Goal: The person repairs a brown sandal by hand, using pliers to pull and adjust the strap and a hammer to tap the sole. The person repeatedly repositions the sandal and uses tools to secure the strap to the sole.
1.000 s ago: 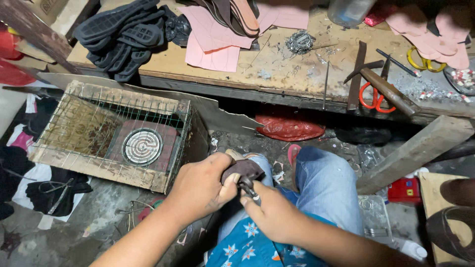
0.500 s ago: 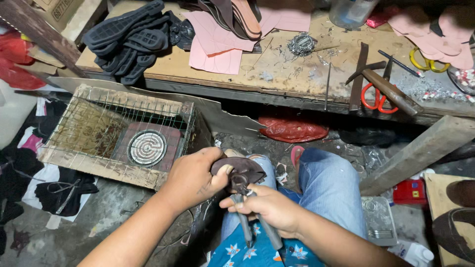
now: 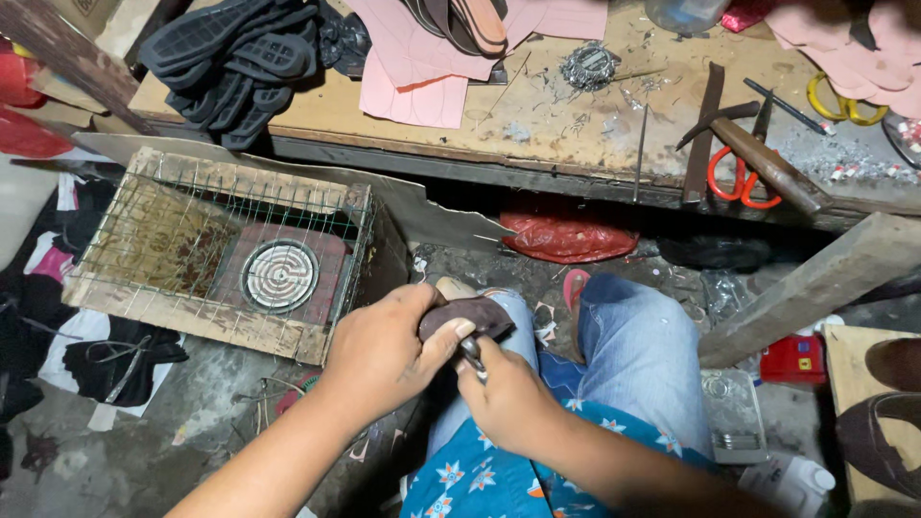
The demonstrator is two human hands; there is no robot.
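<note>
Left hand (image 3: 384, 350) is curled shut around a dark brown shoe piece (image 3: 467, 315), thumb pressed on top and fingers tucked beneath, holding it over the lap just above the knees in blue jeans (image 3: 633, 345). A second ago this hand sat a little lower and the piece showed more of its curved edge; half a second ago the tool's long handles stuck out plainly below the two hands. Now the handles are mostly swallowed by the grip, so the tool has been drawn in tight against the leather and the work looks to be at the pinching or pulling stage, as far as can be judged.

Right hand (image 3: 508, 403) is also closed, wrapped round a metal tool (image 3: 473, 355) whose nose meets the underside of the shoe piece. Only a short shiny part of the tool shows between the two hands; whether its tip bites the leather or merely touches it cannot be told.

Round about, going left to right: a wooden box with a wire grille and a coil heater (image 3: 279, 275) inside stands left of the hands; black rubber soles (image 3: 235, 53) and pink cut sheets (image 3: 422, 72) lie on the workbench (image 3: 537, 125) above; a red plastic bag (image 3: 568, 235) sits under the bench edge; orange-handled scissors (image 3: 739, 177) and a hammer (image 3: 763, 158) rest further right.
</note>
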